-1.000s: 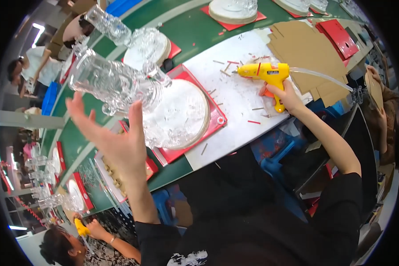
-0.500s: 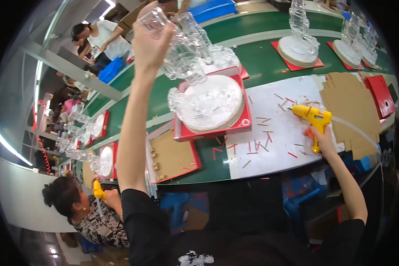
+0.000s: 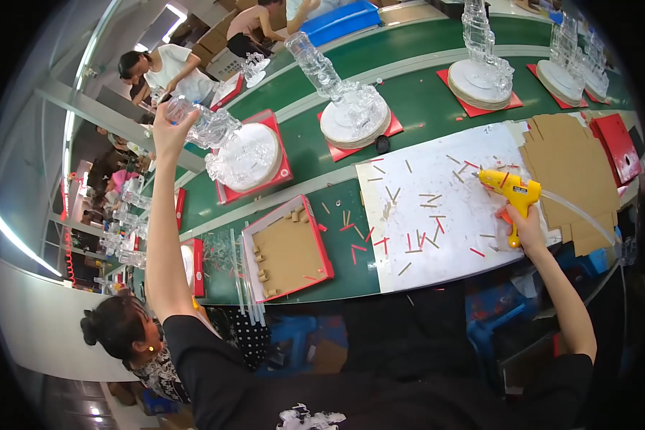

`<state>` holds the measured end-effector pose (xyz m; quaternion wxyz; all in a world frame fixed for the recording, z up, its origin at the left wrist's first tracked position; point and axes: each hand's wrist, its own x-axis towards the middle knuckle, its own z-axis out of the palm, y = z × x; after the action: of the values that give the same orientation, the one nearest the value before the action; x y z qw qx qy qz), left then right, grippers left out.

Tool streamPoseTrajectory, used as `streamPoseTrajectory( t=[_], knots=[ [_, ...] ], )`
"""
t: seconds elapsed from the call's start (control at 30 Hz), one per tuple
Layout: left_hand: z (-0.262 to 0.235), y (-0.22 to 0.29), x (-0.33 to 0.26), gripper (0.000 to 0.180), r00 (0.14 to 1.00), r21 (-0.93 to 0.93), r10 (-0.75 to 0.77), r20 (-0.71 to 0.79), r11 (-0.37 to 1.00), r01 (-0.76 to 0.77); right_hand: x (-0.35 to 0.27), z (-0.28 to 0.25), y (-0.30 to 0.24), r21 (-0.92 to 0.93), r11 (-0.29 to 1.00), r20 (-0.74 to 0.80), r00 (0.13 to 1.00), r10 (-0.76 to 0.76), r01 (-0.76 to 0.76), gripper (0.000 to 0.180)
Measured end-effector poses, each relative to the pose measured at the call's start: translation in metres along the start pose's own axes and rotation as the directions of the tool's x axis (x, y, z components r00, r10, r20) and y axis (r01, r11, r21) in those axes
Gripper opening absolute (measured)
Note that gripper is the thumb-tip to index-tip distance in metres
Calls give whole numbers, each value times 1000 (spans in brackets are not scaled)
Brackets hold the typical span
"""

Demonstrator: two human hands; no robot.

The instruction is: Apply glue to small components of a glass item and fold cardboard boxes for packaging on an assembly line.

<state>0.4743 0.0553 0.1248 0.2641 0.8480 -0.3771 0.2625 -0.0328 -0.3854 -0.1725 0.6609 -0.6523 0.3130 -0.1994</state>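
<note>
My left hand [image 3: 170,132], arm stretched out to the far left, is closed around the top of a clear plastic tower-like piece [image 3: 213,130]. The tower rises at a tilt from a round white base [image 3: 256,154], which sits on a red box lid [image 3: 285,159]. On the right, my right hand [image 3: 528,228] grips a yellow hot glue gun [image 3: 516,189] by its handle. Its nozzle points left above a white sheet [image 3: 437,244]. A pale glue stick [image 3: 562,203] trails from the gun's back. Short red and tan strips [image 3: 431,206] lie scattered over the sheet.
Another clear tower on a round base [image 3: 354,125] stands behind the sheet, with more at the far right [image 3: 480,82]. A shallow red-edged box [image 3: 294,247] holds tan pieces. Flattened cardboard [image 3: 569,183] lies under the gun's cord side. A co-worker [image 3: 118,326] sits at lower left.
My left hand has moved left, and the tower with its base and red lid has shifted left along the green surface. The right hand with the glue gun has hardly moved.
</note>
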Motion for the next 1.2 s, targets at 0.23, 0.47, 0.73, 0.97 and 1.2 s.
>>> streamPoseTrajectory(
  t=[0.23,0.47,0.73,0.97,1.2],
  knots=[
    [53,-74,-15,64,958,-274,-279,-70,929,250,1,-11,15,-14,999,-65,997,-38,37,24],
    [58,-128,-13,74,880,-336,-454,-135,857,390,3,3,11,19,998,-70,996,-58,60,22],
    [99,-155,8,79,872,-432,-489,-24,792,432,-3,-6,1,4,1000,-44,999,-10,10,21],
    [176,-126,-43,69,895,-352,-324,-307,912,210,-1,-6,7,-6,1000,-61,998,-11,11,21],
    [158,143,-216,63,712,-525,-104,694,604,600,-10,-10,-1,-1,1000,-114,993,-27,27,26]
  ],
)
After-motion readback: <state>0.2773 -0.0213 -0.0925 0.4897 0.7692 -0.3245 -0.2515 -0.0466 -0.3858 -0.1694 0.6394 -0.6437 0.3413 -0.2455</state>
